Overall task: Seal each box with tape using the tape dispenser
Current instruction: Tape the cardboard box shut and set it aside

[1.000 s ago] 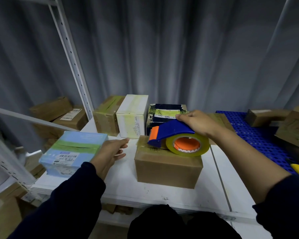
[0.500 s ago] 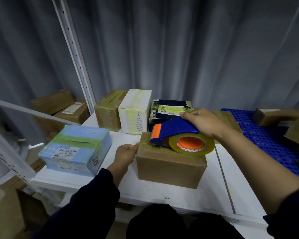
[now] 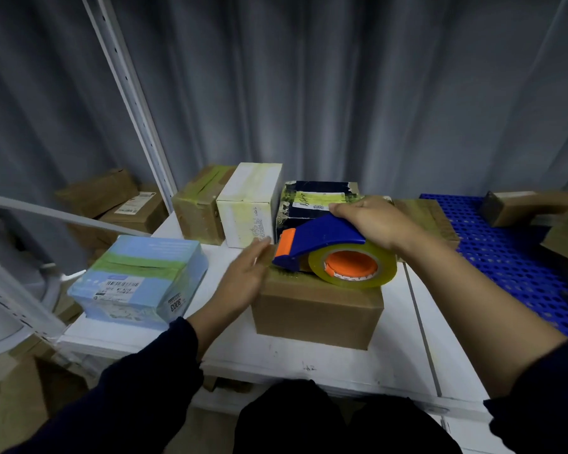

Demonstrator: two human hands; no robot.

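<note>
A plain brown cardboard box (image 3: 315,314) sits on the white table (image 3: 312,365) in front of me. My right hand (image 3: 374,221) grips the blue and orange tape dispenser (image 3: 312,237), whose yellowish tape roll with an orange core (image 3: 353,265) rests on the box's top. The dispenser's orange nose points left at the box's far-left top edge. My left hand (image 3: 243,280) lies flat with fingers apart against the box's left top corner, blurred.
A light blue taped box (image 3: 138,280) lies at the left. Behind stand a brown box (image 3: 199,208), a white box (image 3: 250,204) and a dark box (image 3: 312,198). A blue perforated mat (image 3: 505,257) with more cartons is at the right. A white shelf post (image 3: 128,93) rises at the left.
My left hand left the blue box, reached the brown box's left side, and now spreads over its top-left corner. The dispenser has stayed on the box top.
</note>
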